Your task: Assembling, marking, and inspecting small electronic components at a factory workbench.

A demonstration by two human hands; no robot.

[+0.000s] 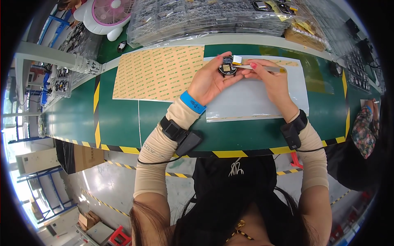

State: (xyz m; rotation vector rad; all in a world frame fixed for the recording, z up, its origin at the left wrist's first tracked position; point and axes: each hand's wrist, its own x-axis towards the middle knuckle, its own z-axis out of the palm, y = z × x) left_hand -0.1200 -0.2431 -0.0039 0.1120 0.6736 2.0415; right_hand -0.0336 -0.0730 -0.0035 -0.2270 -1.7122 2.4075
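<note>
My left hand (206, 81), a blue band at its wrist, grips a small round black electronic housing (227, 69) with its fingers underneath. Circuit parts show inside it, and a small silver-white block (237, 60) with a yellow edge sits by its upper right rim. From the right, my right hand (271, 77) pinches a pair of light-coloured tweezers (245, 67), whose tip reaches the housing. Exactly what the tip touches is too small to tell. Both hands are above a whitish sheet (250, 104) on the green table (119, 119).
Left of the whitish sheet lies a tan printed backing sheet (156, 74). Stacked clear trays of parts (197, 20) stand at the back, beside a pink-and-white fan (111, 12). A carton (305, 35) and a black part (335, 69) are at right. Another person's arm (365, 131) shows far right.
</note>
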